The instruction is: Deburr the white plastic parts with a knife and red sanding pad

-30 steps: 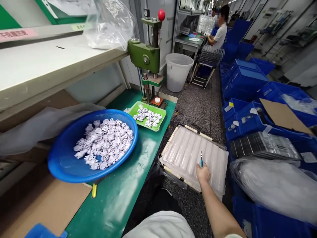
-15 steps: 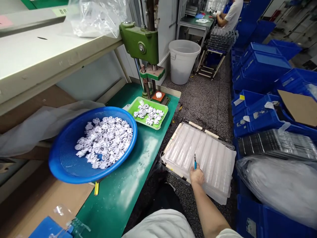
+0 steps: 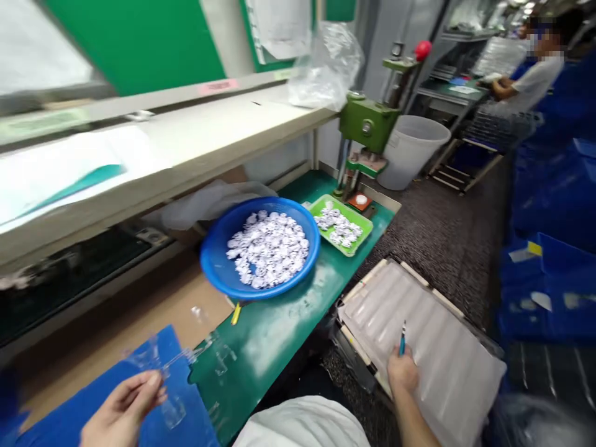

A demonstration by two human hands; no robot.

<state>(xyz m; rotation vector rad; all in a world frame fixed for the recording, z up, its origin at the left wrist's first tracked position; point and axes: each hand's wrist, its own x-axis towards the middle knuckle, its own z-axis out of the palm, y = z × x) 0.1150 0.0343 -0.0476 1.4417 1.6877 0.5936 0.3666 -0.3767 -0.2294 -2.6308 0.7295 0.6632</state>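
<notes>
My left hand is at the lower left, fingers pinched on a clear plastic part held above a blue tray. My right hand rests low on a stack of clear ribbed plastic trays on the floor side, closed round a small blue-handled tool that points upward. A blue basket full of small white parts sits on the green bench between the two hands.
A green tray of white parts lies beyond the basket, before a green hand press. A white bucket stands on the floor. Blue bins line the right. Another person works at a far bench.
The view has swung left and is blurred. My left hand with the clear part has come into view at the lower left. My right hand stays on the clear trays with the tool.
</notes>
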